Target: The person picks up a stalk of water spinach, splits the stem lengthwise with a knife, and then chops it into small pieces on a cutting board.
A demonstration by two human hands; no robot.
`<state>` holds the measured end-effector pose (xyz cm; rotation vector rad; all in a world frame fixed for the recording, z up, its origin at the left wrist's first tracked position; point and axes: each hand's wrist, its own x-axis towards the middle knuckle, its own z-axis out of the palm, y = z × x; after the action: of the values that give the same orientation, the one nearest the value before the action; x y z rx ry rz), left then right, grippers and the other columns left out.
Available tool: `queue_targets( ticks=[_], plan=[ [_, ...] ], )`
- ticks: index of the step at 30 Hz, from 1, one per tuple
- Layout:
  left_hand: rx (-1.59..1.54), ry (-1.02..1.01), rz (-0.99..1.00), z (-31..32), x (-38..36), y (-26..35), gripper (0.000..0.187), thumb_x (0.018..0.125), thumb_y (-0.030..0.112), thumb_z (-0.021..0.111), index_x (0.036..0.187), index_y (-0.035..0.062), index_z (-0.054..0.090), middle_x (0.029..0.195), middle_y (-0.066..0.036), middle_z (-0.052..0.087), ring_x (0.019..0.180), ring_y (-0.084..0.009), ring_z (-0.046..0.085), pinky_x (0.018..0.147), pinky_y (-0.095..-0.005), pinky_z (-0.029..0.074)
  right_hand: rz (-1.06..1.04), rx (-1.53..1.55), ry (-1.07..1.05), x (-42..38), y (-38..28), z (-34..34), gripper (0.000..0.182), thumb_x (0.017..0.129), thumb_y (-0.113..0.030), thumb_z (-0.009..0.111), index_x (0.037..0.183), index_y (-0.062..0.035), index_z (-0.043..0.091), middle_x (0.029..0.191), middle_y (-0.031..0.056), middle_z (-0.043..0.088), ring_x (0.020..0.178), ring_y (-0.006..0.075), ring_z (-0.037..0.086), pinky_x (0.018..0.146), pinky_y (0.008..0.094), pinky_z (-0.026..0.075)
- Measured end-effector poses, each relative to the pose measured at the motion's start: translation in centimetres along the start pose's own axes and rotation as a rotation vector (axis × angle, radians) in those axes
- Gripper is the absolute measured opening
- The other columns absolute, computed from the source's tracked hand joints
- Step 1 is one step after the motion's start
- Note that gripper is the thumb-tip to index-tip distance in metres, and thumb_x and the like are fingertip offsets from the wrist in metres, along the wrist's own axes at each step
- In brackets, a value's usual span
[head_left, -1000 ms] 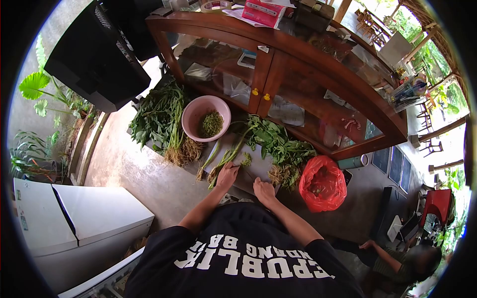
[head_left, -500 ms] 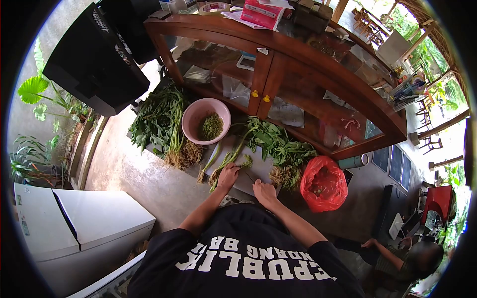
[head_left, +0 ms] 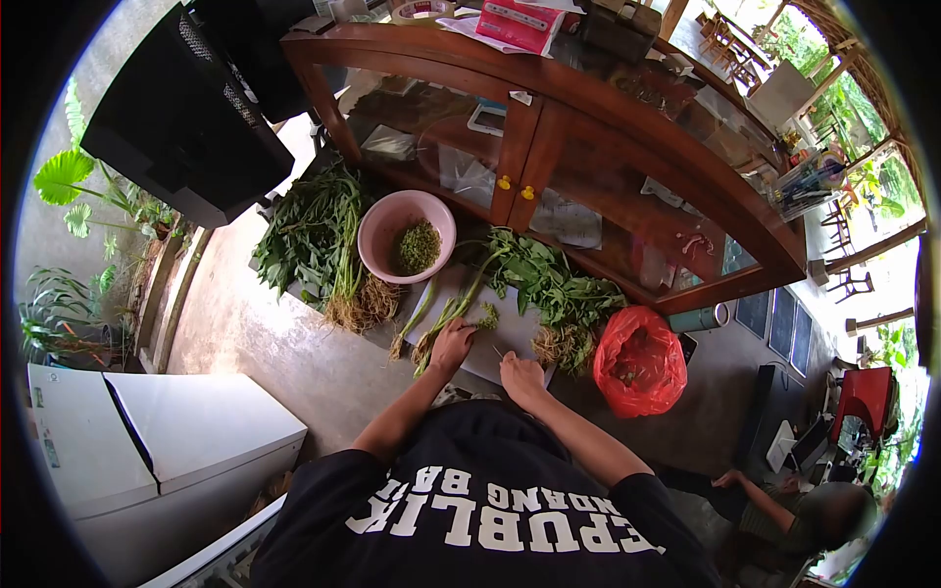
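Observation:
My left hand point(head_left: 454, 345) is closed on long green vegetable stems point(head_left: 461, 304) on a grey board point(head_left: 483, 365). Beside its fingertips lies a small heap of chopped green pieces point(head_left: 487, 315). To the right, my right hand point(head_left: 522, 377) is closed around what looks like a small knife point(head_left: 498, 352); only a thin bit shows and its handle is hidden in the fist. A pink bowl point(head_left: 369, 243) beyond the board holds chopped greens point(head_left: 420, 247). Leafy stalks with roots point(head_left: 561, 294) lie right of the board, and a larger leafy bunch point(head_left: 314, 235) lies left of the bowl.
An open red plastic bag point(head_left: 639, 363) stands on the right, near a green cylinder point(head_left: 698, 318). Behind the greens rises a glass-fronted wooden cabinet point(head_left: 549, 127). A white refrigerator point(head_left: 196, 421) is at lower left. Another person point(head_left: 814, 514) sits at lower right.
My right hand has shifted very slightly, and less of the thin blade shows between the hands. My left hand stays on the stems.

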<state>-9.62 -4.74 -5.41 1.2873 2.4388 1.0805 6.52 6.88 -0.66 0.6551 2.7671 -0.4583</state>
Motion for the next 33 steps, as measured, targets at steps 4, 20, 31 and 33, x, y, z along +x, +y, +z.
queue_targets(
  ticks=[4,20,31,33],
  plan=[
    [-0.003,0.007,-0.016,0.2,-0.1,-0.2,0.017,0.08,0.008,0.062,0.094,0.0056,0.072,0.098,-0.011,0.06,0.095,-0.0324,0.059,0.085,-0.0412,0.049,0.002,0.077,-0.047,0.0,0.1,-0.4,0.029,0.098,-0.028,0.048,0.094,-0.0012,0.057,0.075,0.0181,0.069,0.071,0.0373,0.07,0.064,0.0475,0.056],
    [0.068,0.04,-0.063,0.7,-0.3,0.0,0.013,0.083,0.009,0.065,0.093,0.0056,0.074,0.094,-0.009,0.059,0.095,-0.0286,0.058,0.084,-0.0387,0.049,0.03,0.124,-0.113,-0.3,0.8,0.9,0.029,0.099,-0.028,0.042,0.096,-0.0001,0.05,0.08,0.024,0.069,0.076,0.0422,0.068,0.068,0.0514,0.055],
    [0.131,0.071,0.067,0.1,-0.5,0.3,0.016,0.08,0.006,0.064,0.094,0.0037,0.072,0.093,-0.01,0.057,0.093,-0.0297,0.057,0.086,-0.0379,0.048,-0.017,-0.01,-0.001,1.5,1.2,3.2,0.026,0.098,-0.026,0.045,0.094,-0.0007,0.051,0.078,0.0206,0.069,0.074,0.0373,0.07,0.066,0.0499,0.056],
    [0.136,0.065,0.08,0.2,-0.7,0.4,0.017,0.08,0.006,0.064,0.094,0.0043,0.072,0.092,-0.01,0.056,0.093,-0.03,0.057,0.086,-0.0381,0.048,-0.05,-0.025,0.023,1.2,1.8,3.1,0.023,0.096,-0.024,0.046,0.093,-0.0011,0.051,0.075,0.0197,0.069,0.07,0.0362,0.07,0.063,0.0486,0.056]
  ],
)
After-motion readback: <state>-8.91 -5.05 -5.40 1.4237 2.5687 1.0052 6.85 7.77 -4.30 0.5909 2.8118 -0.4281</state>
